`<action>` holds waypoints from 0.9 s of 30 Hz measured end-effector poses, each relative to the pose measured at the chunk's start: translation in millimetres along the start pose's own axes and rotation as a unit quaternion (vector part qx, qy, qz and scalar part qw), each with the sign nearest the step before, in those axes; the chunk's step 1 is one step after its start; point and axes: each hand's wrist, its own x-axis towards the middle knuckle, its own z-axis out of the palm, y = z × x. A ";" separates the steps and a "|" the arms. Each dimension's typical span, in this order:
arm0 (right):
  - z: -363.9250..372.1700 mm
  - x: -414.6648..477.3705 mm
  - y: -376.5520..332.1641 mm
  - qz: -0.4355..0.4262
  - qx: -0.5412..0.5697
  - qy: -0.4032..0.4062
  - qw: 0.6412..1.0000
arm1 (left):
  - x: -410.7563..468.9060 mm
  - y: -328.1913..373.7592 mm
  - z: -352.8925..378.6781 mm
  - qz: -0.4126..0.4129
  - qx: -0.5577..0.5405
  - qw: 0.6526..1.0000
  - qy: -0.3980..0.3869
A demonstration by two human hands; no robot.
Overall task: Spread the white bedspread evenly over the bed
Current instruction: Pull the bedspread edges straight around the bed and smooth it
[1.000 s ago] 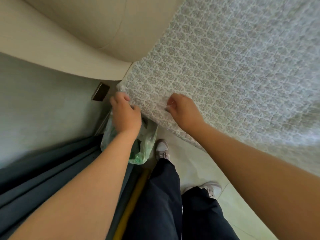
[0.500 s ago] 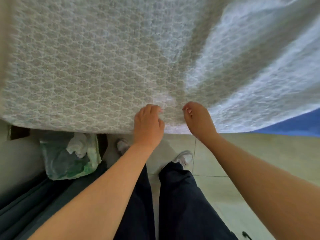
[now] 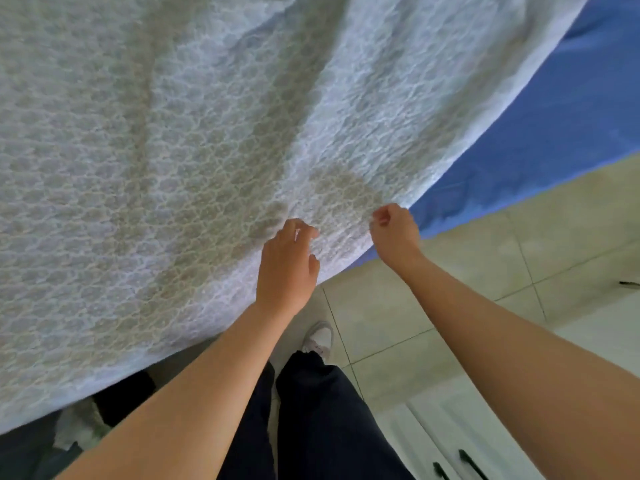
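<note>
The white bedspread, lacy and patterned, covers most of the bed and hangs over its near edge in soft folds. A blue sheet shows uncovered at the right. My right hand is pinched shut on the bedspread's hem where white meets blue. My left hand lies over the hem a little to the left, its fingers loosely spread and resting on the fabric without a clear grip.
Pale floor tiles run along the bed's side under my dark trousers and white shoe. A white cabinet with black handles stands at the lower right. A crumpled bag lies at the lower left by the bed.
My view and both hands have shifted right along the bed's edge, away from the headboard corner. The blue sheet has come into view and my left hand has loosened its hold.
</note>
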 end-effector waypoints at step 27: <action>-230.6 268.5 38.0 0.052 -0.046 0.057 0.996 | 247.9 195.6 86.2 0.047 0.049 0.995 -0.074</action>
